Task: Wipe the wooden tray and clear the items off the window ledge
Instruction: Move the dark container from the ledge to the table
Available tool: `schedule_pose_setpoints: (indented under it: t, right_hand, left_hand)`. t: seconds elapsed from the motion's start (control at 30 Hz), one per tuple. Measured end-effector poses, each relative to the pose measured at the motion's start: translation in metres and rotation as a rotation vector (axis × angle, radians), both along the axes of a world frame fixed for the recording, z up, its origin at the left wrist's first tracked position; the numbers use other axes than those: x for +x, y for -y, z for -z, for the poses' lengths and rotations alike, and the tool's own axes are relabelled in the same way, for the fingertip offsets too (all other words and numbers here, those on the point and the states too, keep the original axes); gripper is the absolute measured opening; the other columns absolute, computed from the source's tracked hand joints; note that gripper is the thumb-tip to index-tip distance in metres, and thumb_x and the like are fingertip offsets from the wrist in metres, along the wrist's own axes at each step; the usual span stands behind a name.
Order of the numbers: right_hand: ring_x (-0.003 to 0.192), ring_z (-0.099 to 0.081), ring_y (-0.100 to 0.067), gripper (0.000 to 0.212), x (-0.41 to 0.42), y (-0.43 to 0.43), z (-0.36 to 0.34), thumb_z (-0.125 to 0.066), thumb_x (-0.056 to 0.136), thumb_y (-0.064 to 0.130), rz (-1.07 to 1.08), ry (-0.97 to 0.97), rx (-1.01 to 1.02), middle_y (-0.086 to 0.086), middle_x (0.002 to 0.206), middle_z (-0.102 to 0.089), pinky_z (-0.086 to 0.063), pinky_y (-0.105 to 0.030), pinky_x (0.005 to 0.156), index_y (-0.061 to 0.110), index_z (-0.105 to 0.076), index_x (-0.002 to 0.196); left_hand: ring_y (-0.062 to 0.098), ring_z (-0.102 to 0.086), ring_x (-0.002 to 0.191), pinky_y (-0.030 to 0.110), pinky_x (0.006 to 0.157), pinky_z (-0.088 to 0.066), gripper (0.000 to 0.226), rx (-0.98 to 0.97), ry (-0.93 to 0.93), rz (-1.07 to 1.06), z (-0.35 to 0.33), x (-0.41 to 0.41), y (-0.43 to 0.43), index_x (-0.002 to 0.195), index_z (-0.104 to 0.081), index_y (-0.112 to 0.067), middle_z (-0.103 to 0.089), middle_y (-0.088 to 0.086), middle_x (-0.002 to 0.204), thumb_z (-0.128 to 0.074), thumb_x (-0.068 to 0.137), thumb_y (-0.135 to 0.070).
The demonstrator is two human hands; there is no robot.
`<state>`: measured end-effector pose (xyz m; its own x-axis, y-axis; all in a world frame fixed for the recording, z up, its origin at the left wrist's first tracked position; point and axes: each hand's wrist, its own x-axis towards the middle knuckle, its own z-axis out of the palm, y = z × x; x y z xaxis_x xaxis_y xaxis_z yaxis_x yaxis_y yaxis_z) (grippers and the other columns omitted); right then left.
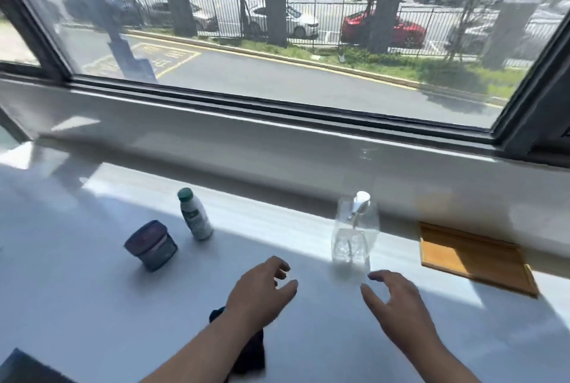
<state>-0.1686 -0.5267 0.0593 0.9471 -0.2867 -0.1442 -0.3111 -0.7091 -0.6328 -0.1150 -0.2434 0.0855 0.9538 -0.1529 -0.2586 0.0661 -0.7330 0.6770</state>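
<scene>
Two bare hands are reaching out over the white ledge (92,305) under the big window (277,43). The left hand (262,293) is hanging just above the ledge with its fingers bent and spread, so its grip is holding nothing. The right hand (398,305) is reaching toward the glass bottle (354,234), and its grip is spread wide too. Its fingertips (374,276) are sitting right by the bottom of the bottle, but it is hard to tell if they are touching it.

The bottle is clear, with a white pump on top, and it is standing up straight in a patch of sun. The tray (475,262) is lying flat on the ledge to the right of the bottle, apart from it (it is a thin wooden one with a low rim, and it has nothing on it).

On the left side, a white bottle (195,214) with a green cap is standing up. A dark jar (151,245) is sitting just beside it, nearer to the person.

A dark cloth (251,355) is lying on the ledge under the left arm, partly hidden by it.

Outside the window, cars are sitting behind a black fence.
</scene>
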Motion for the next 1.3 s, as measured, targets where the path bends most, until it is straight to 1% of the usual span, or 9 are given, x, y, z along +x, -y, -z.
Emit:
schedule_pose_setpoints:
  t: [0.17, 0.3, 0.37, 0.5, 0.73, 0.87, 1.1, 1.23, 1.3]
  right_hand:
    - [0.124, -0.052, -0.010, 0.038, 0.016, -0.136, -0.041, -0.064, 0.090, 0.054, -0.167, 0.135, -0.014, 0.021, 0.119, -0.061, -0.036, -0.027, 0.099, 0.033, -0.068, 0.121]
    - [0.127, -0.049, -0.009, 0.061, 0.024, -0.249, -0.067, -0.048, 0.081, 0.069, -0.276, 0.205, 0.006, 0.020, 0.124, -0.061, -0.037, -0.027, 0.101, 0.032, -0.067, 0.126]
    - [0.130, -0.049, -0.011, 0.064, 0.027, -0.300, -0.076, -0.050, 0.082, 0.068, -0.315, 0.222, 0.013, 0.015, 0.131, -0.063, -0.040, -0.029, 0.104, 0.030, -0.065, 0.131]
    - [0.137, -0.044, -0.011, 0.058, 0.027, -0.370, -0.087, -0.060, 0.089, 0.057, -0.376, 0.193, 0.029, 0.014, 0.141, -0.057, -0.036, -0.026, 0.104, 0.032, -0.057, 0.141]
    - [0.134, -0.047, -0.018, 0.054, 0.061, -0.416, -0.083, -0.062, 0.095, 0.049, -0.354, 0.175, 0.034, 0.007, 0.140, -0.059, -0.041, -0.033, 0.106, 0.028, -0.054, 0.144]
    - [0.134, -0.050, -0.020, 0.055, 0.101, -0.426, -0.049, -0.059, 0.097, 0.048, -0.300, 0.088, 0.107, 0.004, 0.145, -0.058, -0.045, -0.041, 0.110, 0.026, -0.053, 0.147]
    - [0.123, -0.059, -0.020, 0.052, 0.178, -0.449, 0.035, -0.056, 0.099, 0.044, -0.121, -0.246, 0.432, 0.003, 0.149, -0.055, -0.052, -0.041, 0.100, 0.033, -0.048, 0.149]
    - [0.108, -0.069, -0.027, 0.051, 0.213, -0.469, 0.071, -0.053, 0.102, 0.029, 0.078, -0.486, 0.763, 0.006, 0.130, -0.058, -0.061, -0.044, 0.093, 0.033, -0.043, 0.152]
    - [0.106, -0.072, -0.032, 0.050, 0.219, -0.478, 0.081, -0.051, 0.103, 0.024, 0.136, -0.567, 0.886, 0.003, 0.139, -0.054, -0.063, -0.043, 0.091, 0.034, -0.043, 0.151]
  left_hand:
    - [0.000, -0.062, 0.104, 0.029, 0.082, -0.050, 0.037, 0.046, 0.105, -0.194, -0.031, -0.029, -0.159, 0.121, -0.059, -0.046, -0.064, -0.023, 0.123, -0.065, 0.087, -0.060]
    - [0.013, -0.061, 0.113, 0.033, 0.082, -0.048, 0.050, 0.120, 0.181, -0.306, -0.060, -0.046, -0.276, 0.128, -0.059, -0.039, -0.062, -0.013, 0.133, -0.066, 0.082, -0.058]
    - [0.016, -0.059, 0.119, 0.034, 0.081, -0.050, 0.056, 0.156, 0.211, -0.345, -0.072, -0.051, -0.324, 0.133, -0.057, -0.037, -0.060, -0.012, 0.139, -0.069, 0.083, -0.057]
    - [0.018, -0.051, 0.135, 0.038, 0.095, -0.049, 0.066, 0.204, 0.227, -0.382, -0.085, -0.056, -0.382, 0.144, -0.051, -0.032, -0.052, -0.008, 0.152, -0.071, 0.087, -0.058]
    - [0.017, -0.042, 0.142, 0.040, 0.100, -0.048, 0.072, 0.203, 0.218, -0.372, -0.076, -0.030, -0.412, 0.150, -0.045, -0.033, -0.044, -0.013, 0.157, -0.070, 0.087, -0.058]
    - [0.017, -0.040, 0.144, 0.039, 0.102, -0.048, 0.078, 0.231, 0.151, -0.319, -0.049, 0.006, -0.411, 0.153, -0.041, -0.034, -0.041, -0.013, 0.160, -0.071, 0.086, -0.060]
    - [0.016, -0.038, 0.146, 0.038, 0.105, -0.047, 0.097, 0.269, -0.008, -0.246, 0.003, 0.095, -0.400, 0.160, -0.029, -0.037, -0.032, -0.015, 0.166, -0.071, 0.076, -0.065]
    - [0.019, -0.040, 0.146, 0.039, 0.108, -0.046, 0.108, 0.286, -0.074, -0.182, 0.032, 0.142, -0.385, 0.162, -0.025, -0.035, -0.030, -0.011, 0.168, -0.076, 0.072, -0.065]
    - [0.020, -0.044, 0.143, 0.039, 0.107, -0.047, 0.112, 0.286, -0.122, -0.154, 0.046, 0.157, -0.377, 0.163, -0.024, -0.033, -0.033, -0.008, 0.167, -0.078, 0.070, -0.063]
